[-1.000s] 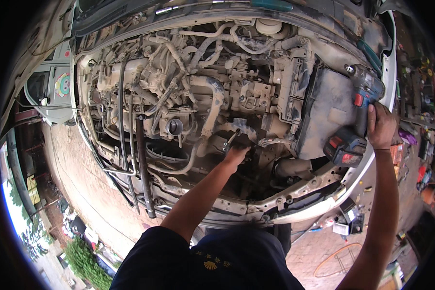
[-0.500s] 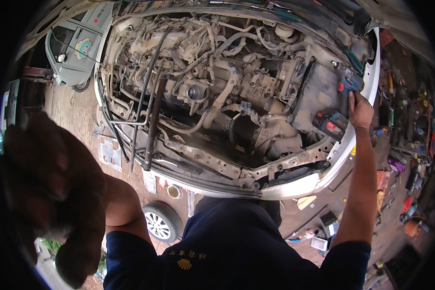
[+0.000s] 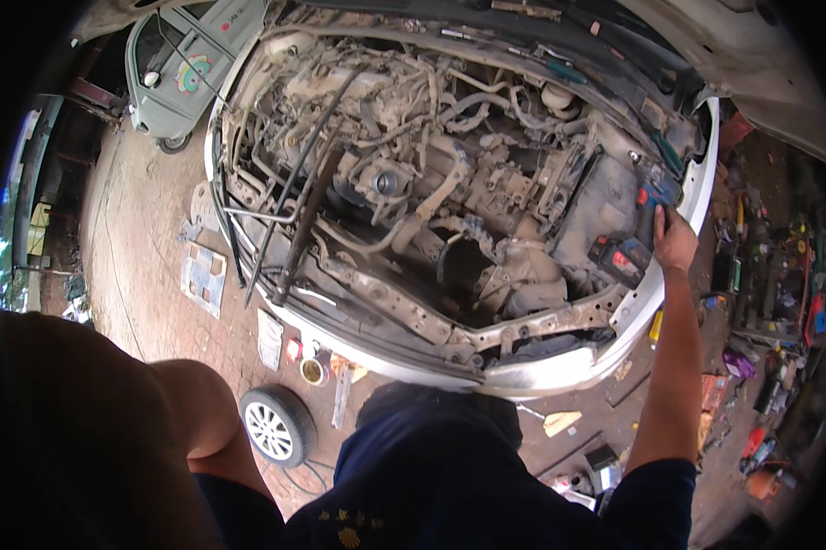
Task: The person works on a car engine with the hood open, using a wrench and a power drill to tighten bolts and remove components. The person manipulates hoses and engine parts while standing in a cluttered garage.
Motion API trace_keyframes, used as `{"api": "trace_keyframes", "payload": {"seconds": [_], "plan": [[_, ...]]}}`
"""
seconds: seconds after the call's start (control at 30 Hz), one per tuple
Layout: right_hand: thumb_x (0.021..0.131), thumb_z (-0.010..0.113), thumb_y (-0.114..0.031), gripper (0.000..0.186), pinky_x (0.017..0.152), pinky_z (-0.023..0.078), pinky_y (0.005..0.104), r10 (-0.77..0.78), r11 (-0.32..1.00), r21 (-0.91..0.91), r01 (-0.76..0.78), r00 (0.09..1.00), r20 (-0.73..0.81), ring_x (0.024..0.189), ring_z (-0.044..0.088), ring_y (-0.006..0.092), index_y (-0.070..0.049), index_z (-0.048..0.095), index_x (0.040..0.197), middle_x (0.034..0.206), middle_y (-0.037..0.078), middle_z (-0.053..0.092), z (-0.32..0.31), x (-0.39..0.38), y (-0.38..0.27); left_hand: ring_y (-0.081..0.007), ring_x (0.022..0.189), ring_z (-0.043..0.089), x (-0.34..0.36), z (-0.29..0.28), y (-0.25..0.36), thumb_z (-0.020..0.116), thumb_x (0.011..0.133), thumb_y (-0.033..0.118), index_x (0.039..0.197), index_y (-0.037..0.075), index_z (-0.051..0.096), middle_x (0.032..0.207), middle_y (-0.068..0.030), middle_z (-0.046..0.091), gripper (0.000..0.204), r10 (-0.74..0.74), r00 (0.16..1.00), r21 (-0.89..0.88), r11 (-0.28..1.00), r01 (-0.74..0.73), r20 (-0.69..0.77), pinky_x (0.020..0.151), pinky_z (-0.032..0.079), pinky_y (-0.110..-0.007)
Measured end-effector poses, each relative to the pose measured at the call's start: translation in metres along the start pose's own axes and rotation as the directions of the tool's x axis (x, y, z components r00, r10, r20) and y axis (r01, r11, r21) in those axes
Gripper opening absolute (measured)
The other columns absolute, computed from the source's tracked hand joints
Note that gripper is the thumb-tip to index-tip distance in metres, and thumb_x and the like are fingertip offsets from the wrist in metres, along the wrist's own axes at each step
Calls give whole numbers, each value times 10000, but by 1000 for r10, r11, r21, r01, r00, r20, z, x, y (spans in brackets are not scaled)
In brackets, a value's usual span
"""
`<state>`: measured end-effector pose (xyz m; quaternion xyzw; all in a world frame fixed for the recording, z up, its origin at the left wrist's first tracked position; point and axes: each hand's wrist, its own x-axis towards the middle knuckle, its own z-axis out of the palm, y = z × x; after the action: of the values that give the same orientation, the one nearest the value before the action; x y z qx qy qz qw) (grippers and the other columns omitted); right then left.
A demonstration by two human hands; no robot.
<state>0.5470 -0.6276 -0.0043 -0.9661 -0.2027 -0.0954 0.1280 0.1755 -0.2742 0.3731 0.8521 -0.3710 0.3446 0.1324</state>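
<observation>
Cordless drill, blue-bodied with a red-and-black battery pack (image 3: 635, 240), resting at the right-hand edge of the open, dust-caked engine bay (image 3: 450, 183), just inside the white front bumper and wing of the car (image 3: 541, 371). Wrapped by the right hand (image 3: 675, 243) around the upper grip, fingers closed on the handle, battery end pointing down toward the pale crossmember. Looks scuffed and grimy, colours dulled by dirt, nose end tucked against a grey cover and hard to read.

Left hand not clearly seen; only a blurred bare arm (image 3: 110, 422) raised close to the camera at lower left, so no telling whether those fingers are apart or closed.

Judged risks: slipping off the sloped, dusty panel if the one-handed hold loosens, dropping the tool into the gap among hoses and brackets; snagging a loose hose or wire near the bit end; leaning far over the bumper with one arm away and losing balance.

Beyond: dark prop rod (image 3: 305, 229) across the left of the bay, loose wheel (image 3: 275, 423) on the brick floor, scattered tools and bottles (image 3: 770, 302) at right, grey small vehicle (image 3: 179, 73) upper left.
</observation>
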Motion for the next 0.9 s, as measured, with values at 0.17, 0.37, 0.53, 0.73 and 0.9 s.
{"api": "trace_keyframes", "payload": {"seconds": [0.17, 0.37, 0.53, 0.73, 0.9], "plan": [[970, 569, -366, 355, 721, 501, 545, -39, 998, 45, 43, 996, -86, 782, 647, 436, -53, 623, 812, 774, 215, 654, 9, 6, -10, -195, 883, 455, -2, -28, 18, 721, 882, 351, 1191, 24, 551, 1003, -88, 489, 481, 6, 998, 152, 988, 4, -68, 763, 375, -326], [889, 619, -221, 244, 679, 436, 556, -45, 999, -28, 38, 937, -347, 730, 589, 456, -16, 604, 759, 745, 240, 605, -12, -29, 57, -211, 914, 467, -44, -32, 3, 706, 891, 354, 1219, 17, 534, 1037, -104, 494, 501, -85, 946, -40, 996, 76, -312, 791, 390, -342], [905, 596, -226, 256, 676, 439, 561, -85, 945, 254, 207, 904, -419, 742, 594, 467, -7, 598, 772, 743, 262, 594, 91, 75, -12, -224, 940, 477, 10, -24, 43, 693, 898, 356, 1242, 11, 519, 1066, -117, 499, 518, -41, 978, 80, 995, 59, -207, 815, 403, -355], [981, 556, -284, 320, 702, 482, 541, -73, 995, 52, 80, 989, -130, 787, 630, 446, -5, 626, 840, 811, 237, 647, 6, -3, 12, -240, 971, 489, -43, -56, 14, 678, 906, 359, 1270, 4, 501, 1100, -133, 504, 539, 13, 968, 228, 973, 45, -250, 843, 418, -370], [1015, 515, -322, 374, 701, 484, 537, -117, 987, 83, 134, 975, -191, 795, 638, 448, 0, 622, 855, 812, 240, 655, 26, 9, 8, -253, 997, 499, -11, -59, 39, 665, 913, 362, 1294, -2, 486, 1128, -146, 509, 556, 83, 980, 322, 946, -20, -182, 866, 431, -383]]}}
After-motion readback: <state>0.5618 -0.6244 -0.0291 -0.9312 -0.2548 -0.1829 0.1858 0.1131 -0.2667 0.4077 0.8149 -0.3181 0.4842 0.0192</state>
